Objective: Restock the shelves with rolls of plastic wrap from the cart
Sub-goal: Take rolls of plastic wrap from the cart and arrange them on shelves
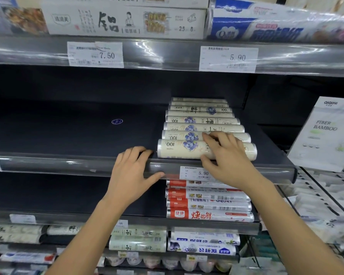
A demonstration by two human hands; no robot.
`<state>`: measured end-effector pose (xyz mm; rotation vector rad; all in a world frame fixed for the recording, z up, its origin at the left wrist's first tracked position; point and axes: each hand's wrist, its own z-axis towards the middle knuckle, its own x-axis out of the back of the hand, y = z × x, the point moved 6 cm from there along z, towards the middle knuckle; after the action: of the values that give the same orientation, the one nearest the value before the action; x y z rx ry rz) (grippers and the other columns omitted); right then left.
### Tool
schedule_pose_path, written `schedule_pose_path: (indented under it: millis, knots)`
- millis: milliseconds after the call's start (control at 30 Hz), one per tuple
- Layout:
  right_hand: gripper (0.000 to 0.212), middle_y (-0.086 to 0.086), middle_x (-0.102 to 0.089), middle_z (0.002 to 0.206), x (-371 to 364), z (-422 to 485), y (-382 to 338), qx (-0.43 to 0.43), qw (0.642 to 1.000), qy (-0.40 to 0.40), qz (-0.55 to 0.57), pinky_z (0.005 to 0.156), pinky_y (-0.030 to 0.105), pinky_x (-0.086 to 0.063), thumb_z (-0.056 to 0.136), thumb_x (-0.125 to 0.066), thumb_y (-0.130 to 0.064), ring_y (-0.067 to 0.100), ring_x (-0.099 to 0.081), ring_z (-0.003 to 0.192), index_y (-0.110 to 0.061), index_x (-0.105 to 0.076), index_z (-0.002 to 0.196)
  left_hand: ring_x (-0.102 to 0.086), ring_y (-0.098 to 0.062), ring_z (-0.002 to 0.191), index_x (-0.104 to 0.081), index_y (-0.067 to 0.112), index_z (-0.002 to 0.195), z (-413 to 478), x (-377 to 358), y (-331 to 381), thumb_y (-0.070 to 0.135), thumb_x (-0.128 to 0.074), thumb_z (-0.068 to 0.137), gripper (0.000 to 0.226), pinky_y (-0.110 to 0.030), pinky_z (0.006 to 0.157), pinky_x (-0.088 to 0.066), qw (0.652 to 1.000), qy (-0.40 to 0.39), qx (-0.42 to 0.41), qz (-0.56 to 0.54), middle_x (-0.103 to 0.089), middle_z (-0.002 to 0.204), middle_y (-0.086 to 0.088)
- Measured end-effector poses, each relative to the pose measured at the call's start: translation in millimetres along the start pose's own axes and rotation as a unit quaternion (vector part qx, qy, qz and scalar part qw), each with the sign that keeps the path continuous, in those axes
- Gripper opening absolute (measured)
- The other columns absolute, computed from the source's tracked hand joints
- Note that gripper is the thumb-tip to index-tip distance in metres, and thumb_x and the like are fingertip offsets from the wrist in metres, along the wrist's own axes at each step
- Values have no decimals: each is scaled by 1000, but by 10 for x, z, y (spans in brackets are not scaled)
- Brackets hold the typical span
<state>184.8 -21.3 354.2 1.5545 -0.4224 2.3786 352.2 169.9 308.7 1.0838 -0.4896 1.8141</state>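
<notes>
**Figure. Seating the front roll on the middle shelf, head view.** The left hand [131, 167] rests on the front edge of the middle shelf [68, 164]. Its fingers are loosely bent over the lip and its thumb lies along the price rail, so it holds nothing. Just to its right, the right hand [224, 157] grips the front roll [179, 149] of plastic wrap. The fingers curl over the top of the roll and the thumb presses its near face. The roll lies crosswise at the shelf's front edge, towards the right end and above the price label [195, 173].

*Risk (judged):* the roll is round and sits against a low lip. If it is let go before it settles against its neighbour, it could roll forward and drop. A hard push could skew the file behind it.

*Shelves, near to far:* the shelf below carries red-labelled rolls [206, 205] stacked at its right end. On the middle shelf, a row of matching rolls [198, 120] runs from the front roll back to the rear, each touching the next, and the left part of the deck is bare. The top shelf holds long white boxes [125, 22]. The cart is not in view.
</notes>
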Motion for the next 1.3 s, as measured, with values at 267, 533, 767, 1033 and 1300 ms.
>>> schedule_pose_path:
  millis: [267,533,767,1033,1300]
  knots:
    - [57,5,-58,134,60,-145,-18,39,994,98,9,109,40,-31,96,-59,-37,26,-51,122,-10,-49,146,-51,-22,122,-64,13,130,-132,100,56,45,-55,91,51,-34,108,-33,997,52,-15,-60,-58,129,-1]
    - [28,10,-60,112,154,-550,-122,29,972,232,22,92,39,-39,88,-71,-14,29,-54,104,-7,-68,115,-56,-21,108,-68,10,119,-485,248,266,25,-56,91,34,-34,97,-42,990,110,-8,-85,-62,119,-2]
    - [8,5,-67,89,-334,-1036,-110,23,987,159,21,69,39,-51,87,-71,-12,27,-61,77,-9,-71,94,-63,-20,88,-70,15,108,-922,-315,487,32,-46,91,34,-38,78,-54,997,-19,-29,-72,-67,101,3]
    - [13,0,-66,76,-1347,-1996,-62,-118,990,-55,-55,60,35,-54,76,-77,-20,25,-65,68,-16,-71,87,-68,-21,80,-70,21,96,-1497,-1106,678,28,-62,83,17,-37,71,-56,975,-192,-98,-50,-69,92,3]
    - [6,-1,-63,73,-1723,-3228,-355,-317,940,-108,-69,62,33,-50,74,-70,-18,25,-65,68,-18,-65,78,-64,-20,78,-68,22,93,-2020,-1504,946,34,-44,86,28,-36,66,-53,920,-278,-251,-111,-63,87,5]
